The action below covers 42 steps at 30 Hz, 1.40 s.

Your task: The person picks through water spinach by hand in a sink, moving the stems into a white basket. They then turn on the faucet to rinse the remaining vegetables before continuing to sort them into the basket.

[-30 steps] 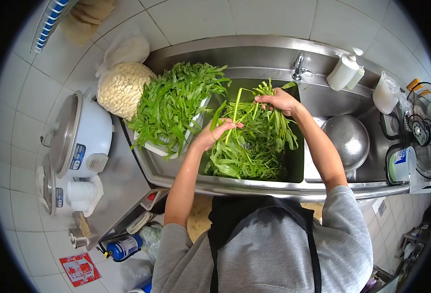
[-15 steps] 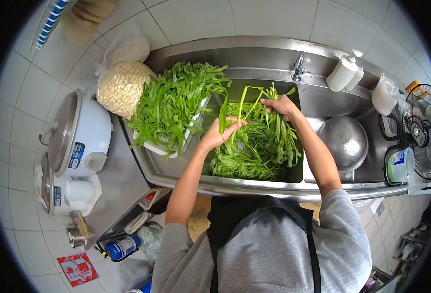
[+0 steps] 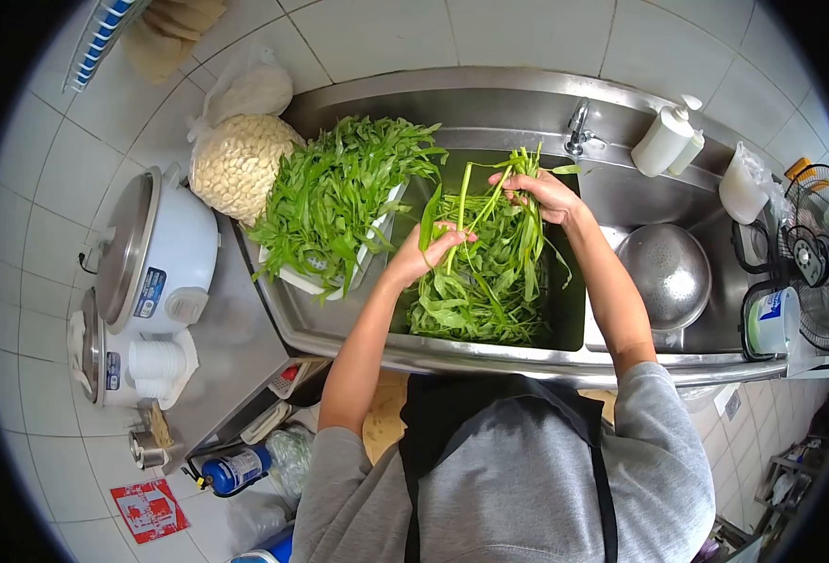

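Note:
My left hand pinches a few water spinach stems above the middle sink basin. At the basin's right side, my right hand is closed round a bunch of stems near their cut ends, with leaves hanging down below it. Under both hands lies a heap of loose water spinach. To the left, a white basket is piled high with more leafy greens.
A faucet rises behind the basin. In the right basin sits an upturned metal colander. White pump bottles stand behind it. A bag of pale peeled cloves or nuts and a rice cooker are at left.
My right hand has drawn the bunch slightly up and left, closer to my left hand. The hanging leaves have swung inward, exposing more of the basin's right side.

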{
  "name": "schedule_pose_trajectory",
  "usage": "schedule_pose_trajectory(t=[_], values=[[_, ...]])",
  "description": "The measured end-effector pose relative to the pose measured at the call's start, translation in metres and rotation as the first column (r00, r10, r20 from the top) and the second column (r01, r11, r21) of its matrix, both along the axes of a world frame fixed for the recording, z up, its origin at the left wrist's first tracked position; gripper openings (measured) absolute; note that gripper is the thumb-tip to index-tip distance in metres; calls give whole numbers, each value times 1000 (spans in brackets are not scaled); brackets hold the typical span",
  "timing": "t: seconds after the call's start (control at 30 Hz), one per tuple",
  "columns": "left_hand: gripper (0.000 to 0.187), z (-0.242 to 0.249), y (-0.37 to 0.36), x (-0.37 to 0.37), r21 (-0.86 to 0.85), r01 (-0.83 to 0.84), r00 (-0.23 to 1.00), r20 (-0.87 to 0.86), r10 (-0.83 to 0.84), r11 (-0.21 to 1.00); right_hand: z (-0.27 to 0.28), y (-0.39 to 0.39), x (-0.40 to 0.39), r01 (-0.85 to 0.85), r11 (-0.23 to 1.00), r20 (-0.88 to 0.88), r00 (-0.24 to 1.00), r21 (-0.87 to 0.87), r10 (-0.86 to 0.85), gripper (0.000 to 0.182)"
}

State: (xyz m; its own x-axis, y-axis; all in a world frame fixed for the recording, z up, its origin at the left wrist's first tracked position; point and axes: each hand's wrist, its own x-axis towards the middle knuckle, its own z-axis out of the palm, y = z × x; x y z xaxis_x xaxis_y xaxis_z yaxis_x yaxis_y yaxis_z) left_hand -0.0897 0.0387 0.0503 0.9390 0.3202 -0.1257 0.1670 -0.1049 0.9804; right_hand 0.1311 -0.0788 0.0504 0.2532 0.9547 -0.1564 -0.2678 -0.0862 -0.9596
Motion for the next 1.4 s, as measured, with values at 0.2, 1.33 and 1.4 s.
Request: schedule_pose_trajectory(t=[0.2,1.33,1.4], values=[[29,3,-3,-1,16,10,998,-68,-9,1000,6,0,1,-96,992,42,995,87,93,32],[25,-21,-1,7,785,72,909,-306,284,615,-5,-25,30,-20,1000,-30,999,2,20,24],[26,3,-14,22,691,11,935,-263,237,723,-6,-20,22,-44,999,-44,998,-3,44,25]])
